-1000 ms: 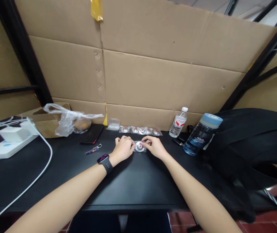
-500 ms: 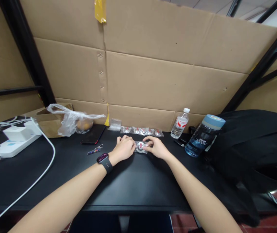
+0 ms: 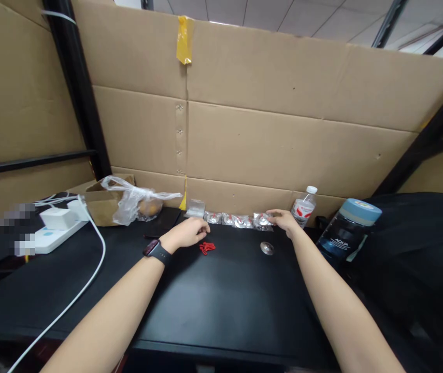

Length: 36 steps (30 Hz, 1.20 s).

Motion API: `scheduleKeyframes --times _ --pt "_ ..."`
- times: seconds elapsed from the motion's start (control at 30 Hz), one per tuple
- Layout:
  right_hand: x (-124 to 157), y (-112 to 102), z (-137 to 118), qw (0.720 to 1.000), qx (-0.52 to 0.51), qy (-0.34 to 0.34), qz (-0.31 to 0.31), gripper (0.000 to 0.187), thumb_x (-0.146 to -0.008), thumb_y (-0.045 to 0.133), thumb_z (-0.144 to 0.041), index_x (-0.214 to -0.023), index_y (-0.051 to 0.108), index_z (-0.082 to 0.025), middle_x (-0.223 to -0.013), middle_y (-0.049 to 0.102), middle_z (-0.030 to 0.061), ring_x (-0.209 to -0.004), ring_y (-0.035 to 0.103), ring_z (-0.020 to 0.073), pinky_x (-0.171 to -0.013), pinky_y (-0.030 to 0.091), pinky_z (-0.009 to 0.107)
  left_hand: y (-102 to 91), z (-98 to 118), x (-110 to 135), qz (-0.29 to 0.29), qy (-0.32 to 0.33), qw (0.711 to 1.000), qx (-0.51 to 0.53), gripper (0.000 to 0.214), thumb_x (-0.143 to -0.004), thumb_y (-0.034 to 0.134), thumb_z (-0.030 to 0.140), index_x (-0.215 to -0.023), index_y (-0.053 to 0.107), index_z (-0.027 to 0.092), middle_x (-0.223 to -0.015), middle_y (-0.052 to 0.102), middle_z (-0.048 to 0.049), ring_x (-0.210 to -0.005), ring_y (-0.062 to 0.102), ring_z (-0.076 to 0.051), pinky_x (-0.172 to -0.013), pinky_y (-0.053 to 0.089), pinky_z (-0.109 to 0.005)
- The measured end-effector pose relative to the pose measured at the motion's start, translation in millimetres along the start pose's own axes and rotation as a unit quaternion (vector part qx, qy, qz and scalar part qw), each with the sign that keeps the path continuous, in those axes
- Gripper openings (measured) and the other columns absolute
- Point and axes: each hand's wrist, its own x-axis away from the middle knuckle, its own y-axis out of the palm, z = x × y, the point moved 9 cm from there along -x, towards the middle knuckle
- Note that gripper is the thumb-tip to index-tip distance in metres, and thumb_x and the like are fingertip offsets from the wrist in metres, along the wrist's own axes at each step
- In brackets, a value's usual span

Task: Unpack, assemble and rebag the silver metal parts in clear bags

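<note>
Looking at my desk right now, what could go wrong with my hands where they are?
Your right hand is at the end of the clear packets, with the water bottle close to its wrist; a careless pull might tip it. The loose silver disc lies near that forearm and could get swept aside. The small red pile sits beside your left hand and might scatter.

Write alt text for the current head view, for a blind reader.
A person's right hand is at the right end of a row of clear plastic packets on a black desk backed by cardboard. The left hand is near loose red strands, and a bare silver disc lies farther right.
</note>
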Motion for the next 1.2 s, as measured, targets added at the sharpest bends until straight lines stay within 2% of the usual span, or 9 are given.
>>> scheduleKeyframes --times 0.17,0.37,0.47,0.57,0.63,0.77,0.97,1.1,1.2 --pt "2.0 17.3 10.6 0.993 0.103 0.002 0.051 0.024 -0.066 0.074 -0.023 -0.089 0.075 -0.018 -0.073 0.072 0.0061 -0.072 0.066 0.0220 -0.067 0.049 0.030 18.1 3.0 0.4 -0.032 0.004 0.999 0.027 0.020 -0.082 0.064 0.032 -0.094 0.075 0.021 -0.091 0.074 -0.0063 -0.083 0.067 -0.020 -0.080 0.049 -0.028" --pt "15.0 13.3 -5.8 0.979 0.188 -0.040 0.070 0.036 -0.078 0.066 -0.024 -0.113 0.068 -0.015 -0.105 0.069 0.0158 -0.100 0.064 0.0268 -0.088 0.048 0.035 26.5 12.1 -2.3 -0.034 0.021 0.999 0.026 0.014 -0.080 0.068 0.033 -0.086 0.076 0.023 -0.088 0.074 -0.0048 -0.082 0.067 -0.019 -0.080 0.048 -0.027" --pt "30.3 23.2 -24.4 0.963 0.236 -0.111 -0.073 0.035 -0.077 0.071 -0.027 -0.109 0.071 -0.016 -0.102 0.070 0.0127 -0.095 0.065 0.0245 -0.087 0.048 0.032 26.6 14.6 -2.8 -0.033 0.030 0.999 0.031 0.013 -0.083 0.065 0.032 -0.085 0.076 0.024 -0.089 0.073 -0.0046 -0.084 0.067 -0.019 -0.084 0.048 -0.027" --pt "65.0 39.8 -23.7 0.927 0.237 -0.110 -0.267 0.052 -0.057 0.087 -0.031 -0.106 0.075 -0.020 -0.102 0.073 0.0088 -0.087 0.068 0.0244 -0.080 0.050 0.030 26.0 19.8 -2.9 -0.034 0.045 0.998 0.023 0.019 -0.088 0.059 0.031 -0.082 0.075 0.023 -0.089 0.073 -0.0053 -0.084 0.067 -0.018 -0.085 0.047 -0.027" --pt "86.3 43.9 -22.9 0.910 0.241 -0.109 -0.319 0.059 -0.051 0.090 -0.028 -0.108 0.075 -0.021 -0.105 0.073 0.0086 -0.089 0.067 0.0260 -0.080 0.050 0.031 24.9 24.5 -3.0 -0.032 0.050 0.998 0.021 0.021 -0.090 0.056 0.031 -0.081 0.072 0.022 -0.088 0.072 -0.0054 -0.082 0.066 -0.018 -0.082 0.047 -0.027" --pt "100.5 38.2 -22.3 0.925 0.244 -0.106 -0.272 0.044 -0.060 0.083 -0.018 -0.103 0.075 -0.021 -0.101 0.073 0.0085 -0.089 0.067 0.0257 -0.081 0.049 0.032 19.1 34.4 -4.2 -0.005 0.032 0.998 0.047 0.021 -0.095 0.049 0.031 -0.089 0.067 0.021 -0.082 0.071 -0.0032 -0.074 0.065 -0.016 -0.074 0.046 -0.025" --pt "102.9 18.8 -28.6 0.953 0.153 -0.125 -0.228 0.052 -0.065 0.081 -0.016 -0.115 0.069 -0.022 -0.105 0.072 0.0059 -0.080 0.066 0.0185 -0.074 0.050 0.028 12.4 55.0 -5.2 0.042 0.027 0.994 0.095 0.019 -0.093 0.057 0.035 -0.092 0.071 0.022 -0.091 0.075 -0.0023 -0.080 0.068 -0.016 -0.076 0.049 -0.025" --pt "109.3 13.9 -59.1 0.966 0.063 -0.182 -0.171 0.049 -0.072 0.078 -0.021 -0.119 0.065 -0.023 -0.112 0.070 0.0060 -0.084 0.066 0.0183 -0.076 0.053 0.030 11.6 56.9 -4.6 0.067 -0.006 0.986 0.153 0.024 -0.092 0.060 0.039 -0.099 0.077 0.023 -0.100 0.078 -0.0032 -0.084 0.071 -0.019 -0.079 0.053 -0.027" --pt "124.1 28.0 -88.8 0.964 -0.032 -0.212 -0.158 0.045 -0.078 0.075 -0.025 -0.121 0.064 -0.026 -0.118 0.066 0.0074 -0.093 0.067 0.0204 -0.071 0.055 0.030 15.6 54.8 -5.5 0.070 -0.026 0.979 0.192 0.024 -0.090 0.063 0.039 -0.100 0.079 0.024 -0.101 0.078 -0.0027 -0.086 0.073 -0.021 -0.081 0.055 -0.030"
